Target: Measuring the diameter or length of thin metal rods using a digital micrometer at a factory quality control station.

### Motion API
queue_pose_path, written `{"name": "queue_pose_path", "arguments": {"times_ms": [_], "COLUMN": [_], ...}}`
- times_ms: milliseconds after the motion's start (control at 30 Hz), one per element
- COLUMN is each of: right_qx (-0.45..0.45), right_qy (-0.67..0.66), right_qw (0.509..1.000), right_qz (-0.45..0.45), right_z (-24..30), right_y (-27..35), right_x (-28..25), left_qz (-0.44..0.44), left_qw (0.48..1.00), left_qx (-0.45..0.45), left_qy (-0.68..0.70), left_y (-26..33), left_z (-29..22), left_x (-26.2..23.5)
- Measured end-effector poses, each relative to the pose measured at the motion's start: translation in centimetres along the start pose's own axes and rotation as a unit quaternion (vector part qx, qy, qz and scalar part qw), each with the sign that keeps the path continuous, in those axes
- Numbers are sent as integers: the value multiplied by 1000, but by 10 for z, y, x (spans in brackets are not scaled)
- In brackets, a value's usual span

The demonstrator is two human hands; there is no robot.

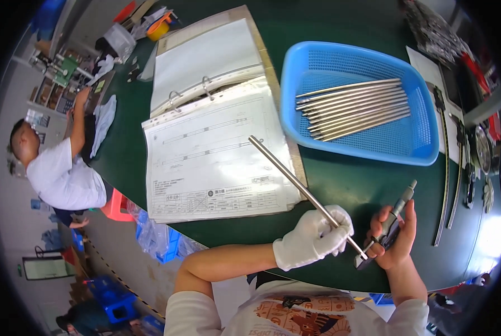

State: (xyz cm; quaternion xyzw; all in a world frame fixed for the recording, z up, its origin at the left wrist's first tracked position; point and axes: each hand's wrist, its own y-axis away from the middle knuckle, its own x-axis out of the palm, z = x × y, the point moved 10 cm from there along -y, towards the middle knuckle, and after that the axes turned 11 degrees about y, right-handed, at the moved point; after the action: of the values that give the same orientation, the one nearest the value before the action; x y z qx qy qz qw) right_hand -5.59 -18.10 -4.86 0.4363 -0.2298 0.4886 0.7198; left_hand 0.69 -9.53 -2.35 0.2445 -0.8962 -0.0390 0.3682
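My left hand [316, 237], in a white glove, is closed round a long thin metal rod [287, 171]. The rod slants from over the open binder [217, 162] down to my right hand. My bare right hand [394, 238] grips a micrometer [400, 203], its thimble pointing up and away. The rod's near end lies at the micrometer's jaws; whether they touch it I cannot tell. In the blue mesh basket [362, 154], beyond my hands, several similar rods [354, 109] lie side by side.
The green table [340, 187] carries calipers [441, 168] at the right and plastic-wrapped parts [435, 31] at the far right. An orange tape roll [158, 28] sits at the far left. Another person [66, 168] works at the table's left side, near a red stool [118, 206] and blue crates [163, 241].
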Motion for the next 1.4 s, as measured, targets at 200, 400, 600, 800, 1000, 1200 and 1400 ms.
{"name": "queue_pose_path", "arguments": {"times_ms": [200,400,600,800,1000,1200,1400], "right_qx": [5,14,13,23,22,14,5], "right_qy": [3,-6,-5,-7,-12,-11,6], "right_qw": [1000,1000,1000,1000,999,1000,999], "right_qz": [4,0,-14,2,21,14,49], "right_z": [1,2,1,1,0,3,3], "right_y": [-3,-1,0,-1,-4,-3,-5], "right_x": [0,0,-3,-2,3,2,7], "left_qz": [29,44,47,51,48,55,75], "left_qw": [1000,998,996,997,998,998,996], "left_qx": [0,-11,-36,-35,-33,-24,-38], "left_qy": [2,49,64,46,30,21,-4], "left_y": [-1,-5,-5,-6,-8,-8,-2], "left_z": [0,-2,4,1,-1,0,1], "left_x": [3,5,5,6,3,4,9]}}
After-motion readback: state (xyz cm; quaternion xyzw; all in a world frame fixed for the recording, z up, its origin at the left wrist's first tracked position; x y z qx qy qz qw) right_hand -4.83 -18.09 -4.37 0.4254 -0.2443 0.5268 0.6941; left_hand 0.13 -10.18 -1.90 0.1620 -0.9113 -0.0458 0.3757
